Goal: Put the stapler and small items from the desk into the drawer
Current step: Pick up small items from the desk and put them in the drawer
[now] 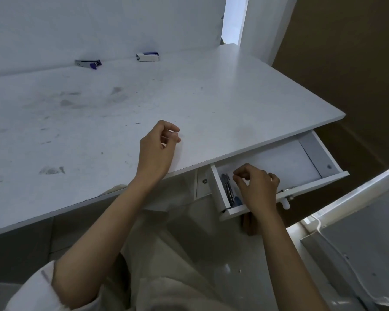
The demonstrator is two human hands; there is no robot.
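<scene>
**Right hand over open drawer, two items on the table**

Right hand [258, 189] hovers over the left end of the open drawer [288, 158], fingers curled in a loose pinch; can't tell if anything sits between the fingertips. Just left of it, inside the drawer against the left wall, lies a dark metal item with a blue part [229, 191] — looks like a stapler, partly hidden by the hand.

Left hand [158, 145] rests on the table [76, 122] near the front edge, fingers half curled, gripping nothing visible.

Drawer is pulled out under the table's right front corner; rest of its floor is bare white.

At the table's far edge by the wall: a metal stapler-type tool with purple tab [88, 63], and to its right a small white-and-blue item [147, 57]. Both well apart from either hand.
</scene>
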